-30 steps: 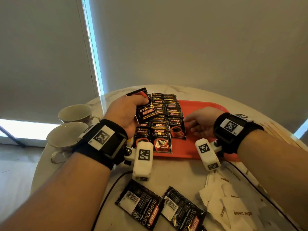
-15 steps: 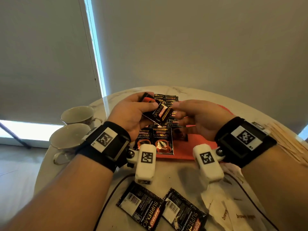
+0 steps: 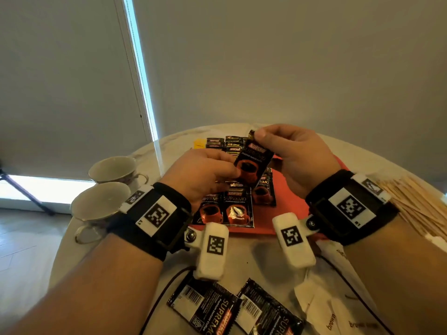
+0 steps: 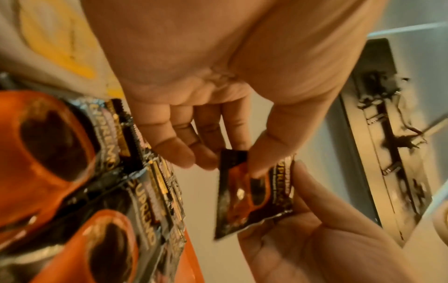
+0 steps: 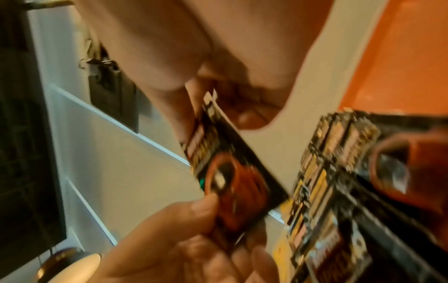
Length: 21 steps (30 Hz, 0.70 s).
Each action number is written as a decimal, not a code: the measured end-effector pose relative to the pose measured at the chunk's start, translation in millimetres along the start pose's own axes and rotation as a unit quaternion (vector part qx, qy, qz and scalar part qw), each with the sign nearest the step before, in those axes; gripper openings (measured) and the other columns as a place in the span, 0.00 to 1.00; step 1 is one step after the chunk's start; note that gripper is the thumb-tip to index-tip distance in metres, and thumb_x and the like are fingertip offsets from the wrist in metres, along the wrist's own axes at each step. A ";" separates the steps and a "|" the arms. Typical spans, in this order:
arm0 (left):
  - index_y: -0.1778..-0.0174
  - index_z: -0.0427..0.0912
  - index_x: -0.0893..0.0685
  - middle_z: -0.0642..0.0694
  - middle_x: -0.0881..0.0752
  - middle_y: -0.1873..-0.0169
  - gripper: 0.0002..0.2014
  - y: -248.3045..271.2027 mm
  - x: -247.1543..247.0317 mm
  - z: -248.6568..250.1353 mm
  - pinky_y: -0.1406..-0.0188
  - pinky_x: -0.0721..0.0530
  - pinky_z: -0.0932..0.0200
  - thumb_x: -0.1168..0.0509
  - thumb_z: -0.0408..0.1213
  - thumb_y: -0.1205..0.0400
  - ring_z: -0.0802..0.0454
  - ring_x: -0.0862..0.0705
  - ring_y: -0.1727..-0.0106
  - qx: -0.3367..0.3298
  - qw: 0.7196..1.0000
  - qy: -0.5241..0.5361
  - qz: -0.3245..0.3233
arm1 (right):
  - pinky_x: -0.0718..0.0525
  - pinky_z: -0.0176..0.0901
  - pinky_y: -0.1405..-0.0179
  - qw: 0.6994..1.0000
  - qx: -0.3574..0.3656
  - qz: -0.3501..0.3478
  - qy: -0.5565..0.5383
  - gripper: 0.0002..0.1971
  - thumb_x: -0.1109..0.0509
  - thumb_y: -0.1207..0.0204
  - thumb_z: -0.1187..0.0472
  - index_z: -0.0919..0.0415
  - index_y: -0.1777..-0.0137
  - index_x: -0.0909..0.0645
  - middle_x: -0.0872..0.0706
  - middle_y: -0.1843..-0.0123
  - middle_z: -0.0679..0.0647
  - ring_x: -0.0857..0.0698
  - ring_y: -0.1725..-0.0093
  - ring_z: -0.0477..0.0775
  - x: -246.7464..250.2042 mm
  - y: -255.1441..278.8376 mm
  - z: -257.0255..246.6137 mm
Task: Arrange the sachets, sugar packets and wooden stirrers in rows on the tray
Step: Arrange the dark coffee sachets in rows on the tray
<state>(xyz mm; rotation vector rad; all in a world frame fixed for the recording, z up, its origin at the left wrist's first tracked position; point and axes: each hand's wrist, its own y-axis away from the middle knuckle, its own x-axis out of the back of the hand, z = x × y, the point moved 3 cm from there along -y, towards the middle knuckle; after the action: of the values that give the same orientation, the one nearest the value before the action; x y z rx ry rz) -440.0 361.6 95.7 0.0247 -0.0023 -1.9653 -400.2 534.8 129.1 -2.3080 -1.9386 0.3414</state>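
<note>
Head view: both hands raised over the red tray (image 3: pixel 292 213), sharing one coffee sachet (image 3: pixel 254 160) held face-up and tilted above the rows. Left hand (image 3: pixel 198 175) pinches its lower edge between thumb and fingers; right hand (image 3: pixel 297 155) pinches the top corner. Rows of sachets (image 3: pixel 232 201) lie overlapped on the tray's left part. Two more sachets (image 3: pixel 232 308) lie back-up on the table (image 3: pixel 254 252) near the body, white sugar packets (image 3: pixel 338 317) to their right, wooden stirrers (image 3: pixel 416 201) piled at the right edge, two cups (image 3: pixel 106 192) at left. Left wrist view: thumb and fingers (image 4: pixel 257 164) close on the sachet's end, the other hand's palm (image 4: pixel 327 245) under its far corner. Right wrist view: blurred; thumb and a curled finger (image 5: pixel 179 118) seem to clamp the sachet's top, left thumb (image 5: pixel 194 208) pressing on its printed cup.
</note>
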 end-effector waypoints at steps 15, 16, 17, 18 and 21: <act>0.46 0.37 0.10 0.42 0.05 0.55 0.10 4.1 1.9 7.2 0.52 0.08 0.51 0.24 0.27 0.23 0.47 0.06 0.56 -0.013 0.995 0.093 0.027 | 0.08 0.55 0.49 0.993 -0.088 -0.033 0.065 0.13 0.24 0.24 0.71 0.70 0.39 0.15 0.08 0.45 0.66 0.07 0.53 0.61 -0.8 7.0 -1.4; 0.44 0.37 0.10 0.42 0.05 0.54 0.12 4.1 1.0 6.6 0.51 0.08 0.51 0.23 0.29 0.23 0.47 0.06 0.55 -0.011 0.995 0.095 0.027 | 0.08 0.53 0.52 0.993 -0.096 -0.024 0.059 0.13 0.24 0.24 0.72 0.71 0.40 0.15 0.07 0.48 0.66 0.08 0.56 0.60 1.3 6.9 -0.4; 0.43 0.39 0.10 0.43 0.05 0.54 0.14 4.1 0.2 6.4 0.50 0.09 0.51 0.22 0.32 0.24 0.48 0.07 0.55 -0.012 0.995 0.095 0.028 | 0.08 0.51 0.55 0.993 -0.107 -0.012 0.054 0.13 0.23 0.25 0.72 0.72 0.41 0.16 0.07 0.51 0.65 0.08 0.58 0.60 4.9 6.5 0.9; 0.43 0.41 0.10 0.45 0.05 0.55 0.15 3.6 0.2 5.7 0.50 0.10 0.52 0.21 0.36 0.25 0.50 0.07 0.55 -0.012 0.995 0.094 0.032 | 0.09 0.49 0.58 0.991 -0.121 0.006 0.052 0.12 0.22 0.25 0.71 0.70 0.43 0.16 0.08 0.54 0.64 0.10 0.60 0.58 10.2 6.6 3.0; 0.43 0.43 0.09 0.50 0.07 0.57 0.16 0.0 5.2 3.1 0.56 0.12 0.56 0.20 0.41 0.25 0.54 0.11 0.58 -0.007 0.993 0.100 0.065 | 0.12 0.44 0.66 0.977 -0.194 0.059 0.065 0.07 0.22 0.25 0.69 0.62 0.54 0.18 0.10 0.62 0.57 0.13 0.68 0.51 34.6 6.7 16.0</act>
<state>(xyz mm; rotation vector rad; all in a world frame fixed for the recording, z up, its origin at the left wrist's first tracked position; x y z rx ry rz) -442.0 356.8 98.7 0.2080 0.1386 -1.8254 -392.1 566.6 108.5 -2.6070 -1.9489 -0.1983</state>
